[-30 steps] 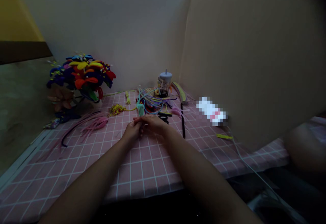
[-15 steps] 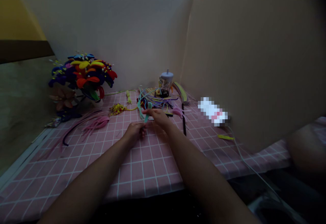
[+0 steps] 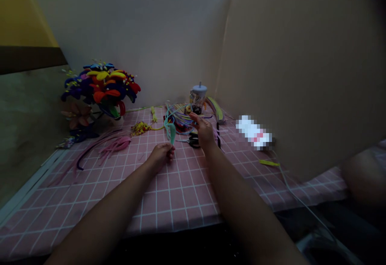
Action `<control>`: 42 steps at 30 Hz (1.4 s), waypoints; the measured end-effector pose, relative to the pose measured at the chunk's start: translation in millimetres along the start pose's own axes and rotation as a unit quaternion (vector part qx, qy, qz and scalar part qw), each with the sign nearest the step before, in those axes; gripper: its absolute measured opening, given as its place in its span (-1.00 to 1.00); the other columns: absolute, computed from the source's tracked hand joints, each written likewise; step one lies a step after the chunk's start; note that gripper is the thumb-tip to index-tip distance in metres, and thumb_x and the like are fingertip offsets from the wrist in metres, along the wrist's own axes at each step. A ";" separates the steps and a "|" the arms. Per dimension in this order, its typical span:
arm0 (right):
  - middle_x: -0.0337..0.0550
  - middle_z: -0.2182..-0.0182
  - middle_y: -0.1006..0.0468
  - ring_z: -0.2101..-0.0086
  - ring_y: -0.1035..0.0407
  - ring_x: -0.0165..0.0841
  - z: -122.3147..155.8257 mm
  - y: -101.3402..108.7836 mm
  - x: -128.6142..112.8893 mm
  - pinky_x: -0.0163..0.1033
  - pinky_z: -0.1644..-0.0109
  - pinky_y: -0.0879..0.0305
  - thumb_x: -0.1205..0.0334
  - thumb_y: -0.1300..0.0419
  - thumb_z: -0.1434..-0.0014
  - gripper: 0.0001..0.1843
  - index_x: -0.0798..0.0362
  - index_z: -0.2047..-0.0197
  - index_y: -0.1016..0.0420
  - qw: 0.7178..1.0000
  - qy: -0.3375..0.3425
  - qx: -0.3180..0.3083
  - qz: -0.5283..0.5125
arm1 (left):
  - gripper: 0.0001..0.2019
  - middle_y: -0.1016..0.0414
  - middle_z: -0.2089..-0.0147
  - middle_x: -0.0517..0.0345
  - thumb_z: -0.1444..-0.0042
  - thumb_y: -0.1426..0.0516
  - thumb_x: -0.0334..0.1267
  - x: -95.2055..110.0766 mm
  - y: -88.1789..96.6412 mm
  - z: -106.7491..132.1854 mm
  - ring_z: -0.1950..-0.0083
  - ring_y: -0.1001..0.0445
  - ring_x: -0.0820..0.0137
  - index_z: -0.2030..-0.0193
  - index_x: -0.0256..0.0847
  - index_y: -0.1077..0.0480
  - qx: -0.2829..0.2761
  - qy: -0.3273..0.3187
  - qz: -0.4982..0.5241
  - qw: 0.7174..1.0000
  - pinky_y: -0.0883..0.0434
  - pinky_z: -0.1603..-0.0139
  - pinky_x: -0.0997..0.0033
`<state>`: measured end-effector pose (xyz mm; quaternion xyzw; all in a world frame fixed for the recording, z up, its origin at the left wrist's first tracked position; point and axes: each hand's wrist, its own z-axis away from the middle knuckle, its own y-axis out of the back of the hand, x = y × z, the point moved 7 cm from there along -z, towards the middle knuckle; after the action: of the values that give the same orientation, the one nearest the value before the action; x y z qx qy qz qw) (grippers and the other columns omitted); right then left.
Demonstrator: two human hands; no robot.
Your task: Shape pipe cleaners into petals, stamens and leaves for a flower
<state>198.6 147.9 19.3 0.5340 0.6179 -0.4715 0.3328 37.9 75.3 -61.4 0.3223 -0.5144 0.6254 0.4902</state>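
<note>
My left hand [image 3: 161, 155] is closed in a pinch around the lower end of a mint-green chenille petal [image 3: 173, 132], which stands upright above the fingers. My right hand [image 3: 206, 131] is raised to the right of the petal, apart from it. Its fingers are stretched out and slightly apart, with nothing visible in them. Black-handled scissors [image 3: 193, 140] lie on the table beside the right hand, blades pointing left. Behind the petal lie loose mint-green stems [image 3: 167, 120] and a heap of multicoloured chenille stems [image 3: 184, 116].
A bouquet of colourful chenille flowers [image 3: 104, 84] stands at the left, with pink stems [image 3: 116, 146] before it. Yellow beaded stamens [image 3: 140, 128] lie near the middle. A lidded cup [image 3: 198, 96] stands at the back. A cable [image 3: 297, 196] crosses the table's right edge.
My right hand has let go of the mint-green petal and moved right and slightly up. The petal stays in my left hand, its curved tip showing. The scissors have come into fuller view.
</note>
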 end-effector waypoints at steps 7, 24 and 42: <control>-0.08 0.22 -0.55 0.22 -0.39 -0.31 25.0 -40.2 30.1 -0.18 0.17 -0.28 0.04 -0.13 -0.01 -0.68 0.04 0.27 -0.55 0.969 -0.153 -0.195 0.006 | -0.73 -0.18 0.52 0.29 0.04 -0.15 -0.06 8.1 -7.9 1.2 0.58 -0.25 0.55 0.38 -0.23 -0.25 -0.077 -0.052 0.047 0.995 -0.19 0.67 0.58; -0.18 0.51 -0.48 0.54 -0.32 -0.47 51.0 -70.6 32.9 -0.26 0.34 -0.24 0.03 -0.22 0.02 -0.65 0.18 0.33 -0.51 0.916 -0.210 -0.326 -0.105 | -0.82 -0.11 0.50 0.28 -0.02 -0.12 -0.19 15.1 -17.7 9.3 0.57 -0.14 0.57 0.39 -0.25 -0.25 -0.197 -0.047 0.058 0.978 -0.29 0.57 0.49; -0.24 0.53 -0.42 0.49 -0.33 -0.46 60.5 -71.8 35.6 -0.23 0.24 -0.25 0.10 -0.25 0.03 -0.74 0.15 0.41 -0.40 0.892 -0.242 -0.363 -0.120 | -0.85 -0.19 0.43 0.29 0.01 -0.15 -0.27 21.2 -19.3 14.4 0.55 -0.17 0.59 0.34 -0.22 -0.23 -0.166 -0.037 0.133 0.976 -0.28 0.51 0.49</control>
<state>115.7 104.6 -17.1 0.1667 0.7061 -0.3650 0.5834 48.1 67.2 -32.1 0.1879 -0.6671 0.5782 0.4305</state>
